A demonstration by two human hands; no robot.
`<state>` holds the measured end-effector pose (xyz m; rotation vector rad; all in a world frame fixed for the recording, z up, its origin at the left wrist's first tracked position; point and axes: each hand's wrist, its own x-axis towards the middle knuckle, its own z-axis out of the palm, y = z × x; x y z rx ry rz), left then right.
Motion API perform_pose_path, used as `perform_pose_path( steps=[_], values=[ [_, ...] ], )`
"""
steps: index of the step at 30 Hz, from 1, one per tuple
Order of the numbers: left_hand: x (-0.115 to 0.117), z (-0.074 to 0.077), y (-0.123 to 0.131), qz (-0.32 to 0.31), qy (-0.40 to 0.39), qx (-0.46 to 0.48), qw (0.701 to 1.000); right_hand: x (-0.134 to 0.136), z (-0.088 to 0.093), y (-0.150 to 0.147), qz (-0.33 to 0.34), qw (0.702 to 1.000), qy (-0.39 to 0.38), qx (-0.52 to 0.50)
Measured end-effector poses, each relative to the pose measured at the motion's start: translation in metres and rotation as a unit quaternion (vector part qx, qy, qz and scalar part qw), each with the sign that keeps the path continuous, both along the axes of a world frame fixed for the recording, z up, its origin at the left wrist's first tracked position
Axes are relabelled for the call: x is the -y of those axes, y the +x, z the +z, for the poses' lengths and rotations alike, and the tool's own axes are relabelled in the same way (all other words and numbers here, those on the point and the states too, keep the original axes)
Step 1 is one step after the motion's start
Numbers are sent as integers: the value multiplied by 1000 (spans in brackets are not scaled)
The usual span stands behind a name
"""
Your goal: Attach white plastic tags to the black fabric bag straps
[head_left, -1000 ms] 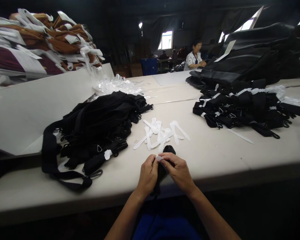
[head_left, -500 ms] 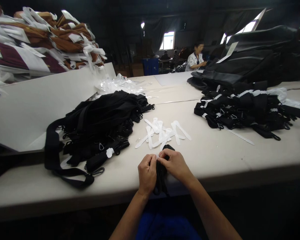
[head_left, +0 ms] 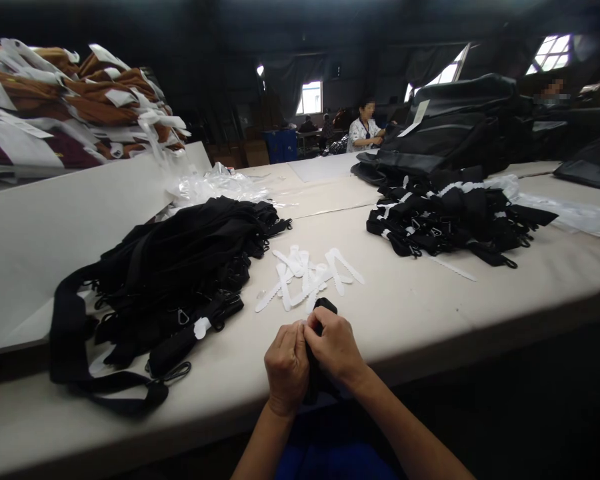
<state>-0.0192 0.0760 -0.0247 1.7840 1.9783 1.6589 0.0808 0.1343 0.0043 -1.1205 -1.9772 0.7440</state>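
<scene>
A dim workshop, and in front of me a long pale table [head_left: 430, 313] whose near edge runs just under my wrists. From the head camera, my only view, I see my left hand [head_left: 287, 365] and right hand [head_left: 334, 347] pressed together at that edge, both clenched around a folded black strap [head_left: 323, 308]; only its top end shows above my knuckles, the rest is hidden in the grip. To do this well I would keep the fold pinched tight and work over the tabletop, since the strap hangs right at the lip and could slip into my lap.

Just beyond my fingers lie scattered white plastic strips [head_left: 310, 273], near enough to reach without letting go. A loose heap of black straps [head_left: 180, 267] crowds the left, and a bundled pile [head_left: 445, 213] sits well apart on the right. Between them, bare table gives room to move ahead and to the right. Far back, another person [head_left: 363, 132] works at a separate table.
</scene>
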Motion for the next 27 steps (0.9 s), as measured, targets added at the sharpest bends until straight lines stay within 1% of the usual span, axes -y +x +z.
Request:
perform_pose_path(
  steps=[5, 9, 11, 13, 15, 17, 19, 21, 23, 25, 27],
  values=[
    [2, 0, -1, 23, -2, -46, 999, 10, -14, -9, -50, 995, 80, 21],
    [1, -2, -8, 5, 18, -76, 997, 7, -14, -13, -58, 994, 80, 44],
    [-1, -6, -14, -10, 42, -88, 995, 3, -11, -14, -46, 995, 79, 47],
    [-4, -12, -21, -18, 54, -75, 996, -1, -9, -15, -32, 995, 79, 56],
    [-6, -16, -28, -19, 29, -24, 999, -4, -9, -16, -29, 994, 78, 65],
    [-5, -17, -34, -23, -35, 55, 998, -5, -13, -17, -30, 994, 84, 56],
    [-4, -14, -39, -20, -110, 137, 984, -5, -18, -17, -27, 995, 95, 29],
    [-4, -7, -41, -30, -165, 195, 966, -4, -24, -16, -23, 994, 108, -4],
    [-7, 2, -43, -72, -189, 228, 952, -2, -28, -13, -17, 992, 116, -40],
    [-12, 10, -45, -129, -195, 257, 938, -1, -29, -9, -6, 991, 115, -72],
    [-16, 15, -49, -163, -215, 290, 918, -1, -29, -7, 4, 990, 106, -92]
  ],
)
